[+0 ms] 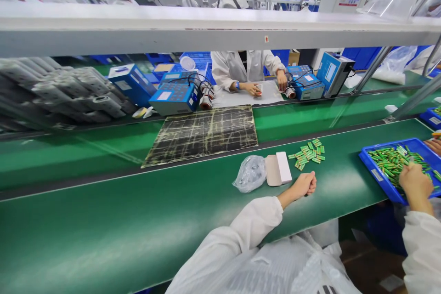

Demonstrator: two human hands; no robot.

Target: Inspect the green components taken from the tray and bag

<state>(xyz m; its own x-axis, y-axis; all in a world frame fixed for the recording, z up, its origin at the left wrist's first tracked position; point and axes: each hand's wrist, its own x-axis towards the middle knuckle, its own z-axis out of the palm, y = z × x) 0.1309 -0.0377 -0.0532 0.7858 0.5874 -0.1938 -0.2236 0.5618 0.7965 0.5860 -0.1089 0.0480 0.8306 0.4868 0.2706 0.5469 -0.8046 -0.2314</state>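
- Right grip (415,183) dips among green cylindrical cells (391,163) in the blue tray (377,177); closure hidden, cannot tell
- Left grip (303,183), relaxed and empty, rests on the green desk (172,239) left of the tray
- Loose cells (306,154) lie left of the tray, within that grip's reach

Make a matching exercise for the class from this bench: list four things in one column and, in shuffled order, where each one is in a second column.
Things:
1. Right hand
2. Left hand
3. Plastic bag
4. Black mat

Places:
A. Left of the white box
B. In the blue tray
C. Curled on the near green belt
D. On the far green belt

Pairs: 1B, 2C, 3A, 4D
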